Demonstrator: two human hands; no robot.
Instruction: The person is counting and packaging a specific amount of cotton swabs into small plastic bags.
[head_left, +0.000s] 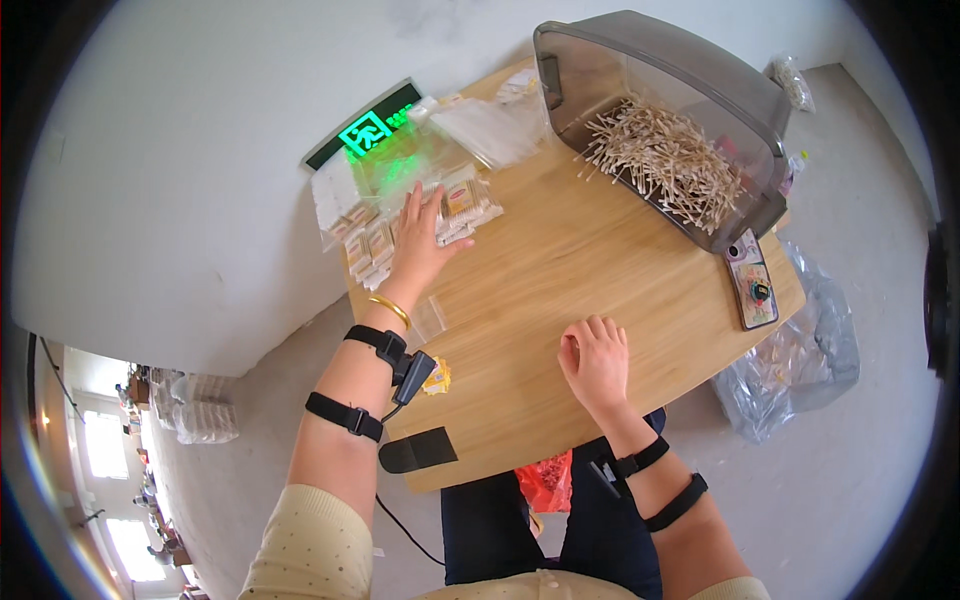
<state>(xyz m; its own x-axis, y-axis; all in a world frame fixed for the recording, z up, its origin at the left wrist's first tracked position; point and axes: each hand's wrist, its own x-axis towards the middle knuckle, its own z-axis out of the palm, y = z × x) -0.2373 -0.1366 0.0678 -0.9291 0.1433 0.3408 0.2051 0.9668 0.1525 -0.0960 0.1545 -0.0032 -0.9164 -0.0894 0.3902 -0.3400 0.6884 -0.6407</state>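
My left hand (422, 245) reaches to the far left of the table, fingers spread, over small clear bags of cotton swabs (462, 203). Its fingertips rest on or just above the packs; nothing is gripped in it. More packed swab bags (368, 247) lie in a row beside the wrist. My right hand (597, 365) rests on the wooden table near the middle right, its fingers curled in. Whatever the curled fingers hold, if anything, is hidden. Loose cotton swabs (665, 165) are heaped in a grey translucent bin (690, 70) lying on its side at the far right.
Clear plastic bags (485, 130) lie at the table's back, by a lit green exit sign (365, 130) on the wall. A phone (750, 280) sits at the right edge. Near the front left are a black pad (418, 451) and yellow labels (438, 377). A plastic-lined container (800, 350) stands right.
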